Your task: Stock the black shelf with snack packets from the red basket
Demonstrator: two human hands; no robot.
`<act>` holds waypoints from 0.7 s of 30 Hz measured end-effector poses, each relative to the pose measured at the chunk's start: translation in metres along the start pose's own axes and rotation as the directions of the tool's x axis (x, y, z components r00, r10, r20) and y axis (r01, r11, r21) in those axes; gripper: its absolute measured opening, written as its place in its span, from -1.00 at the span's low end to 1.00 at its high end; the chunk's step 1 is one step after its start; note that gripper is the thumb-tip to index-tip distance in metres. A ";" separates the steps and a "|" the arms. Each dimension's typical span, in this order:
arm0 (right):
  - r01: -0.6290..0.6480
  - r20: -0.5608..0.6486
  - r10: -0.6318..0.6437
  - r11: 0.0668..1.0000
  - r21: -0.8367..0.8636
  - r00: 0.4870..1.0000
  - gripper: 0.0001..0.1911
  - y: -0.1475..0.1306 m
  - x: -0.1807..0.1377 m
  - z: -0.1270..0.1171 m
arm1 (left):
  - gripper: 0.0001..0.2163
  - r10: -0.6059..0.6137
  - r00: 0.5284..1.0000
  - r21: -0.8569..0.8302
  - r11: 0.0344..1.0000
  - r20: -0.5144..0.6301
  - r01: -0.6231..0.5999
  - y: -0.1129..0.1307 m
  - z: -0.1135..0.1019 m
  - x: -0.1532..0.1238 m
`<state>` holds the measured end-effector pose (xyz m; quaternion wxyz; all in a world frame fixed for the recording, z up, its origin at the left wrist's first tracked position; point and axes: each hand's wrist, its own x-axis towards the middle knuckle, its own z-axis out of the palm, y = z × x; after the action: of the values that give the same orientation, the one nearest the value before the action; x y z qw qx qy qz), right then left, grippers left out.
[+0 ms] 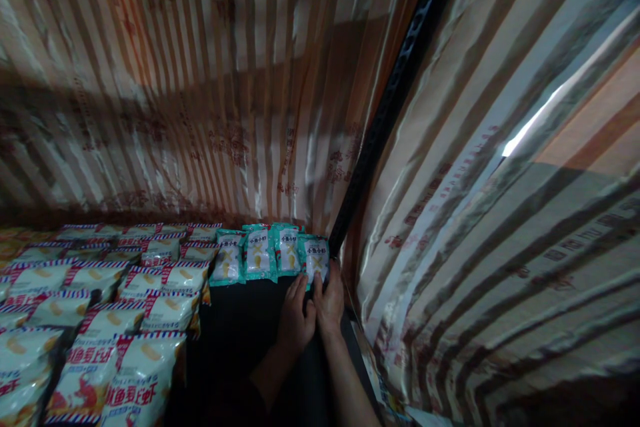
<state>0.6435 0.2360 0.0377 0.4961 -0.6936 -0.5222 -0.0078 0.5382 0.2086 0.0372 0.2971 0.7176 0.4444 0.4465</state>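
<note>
At the right end of a short row of teal-edged snack packets (259,255) is one more snack packet (316,251), with a pale front and dark printed characters. My right hand (329,297) grips its right side, the thumb across the front and the fingers around the edge. The fingers of my left hand (297,312) are closed at its lower left corner, partly hiding that edge. The packet leans in line with its neighbours on a dark shelf (235,333).
Several rows of white, red and blue snack bags (145,373) fill the left side. A black perforated shelf post (385,107) rises in the corner just right of the packets. Striped, wrinkled sheeting (200,80) hangs behind and along the right.
</note>
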 end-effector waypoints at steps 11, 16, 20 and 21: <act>-0.019 0.016 0.020 0.999 -0.042 1.000 -0.30 0.006 -0.012 0.004 | -0.57 -0.007 0.998 -0.051 0.999 0.055 0.010 0.005 -0.005 0.004; -0.017 0.004 0.018 0.999 -0.039 1.000 -0.30 -0.003 -0.017 -0.003 | -0.57 0.021 1.000 0.009 1.000 -0.010 -0.021 0.004 -0.004 0.002; -0.015 0.002 0.015 0.999 -0.038 1.000 -0.32 -0.008 -0.028 -0.012 | -0.59 0.013 0.993 0.080 0.997 -0.118 -0.003 0.005 -0.004 -0.003; -0.027 0.004 0.027 0.999 -0.038 1.000 -0.32 -0.009 -0.032 -0.014 | -0.59 0.008 0.992 0.101 0.995 -0.124 0.005 0.007 -0.004 -0.006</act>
<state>0.6298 0.2023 0.0337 0.4815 -0.7100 -0.5138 -0.0095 0.5354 0.2004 0.0424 0.2317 0.7029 0.4836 0.4674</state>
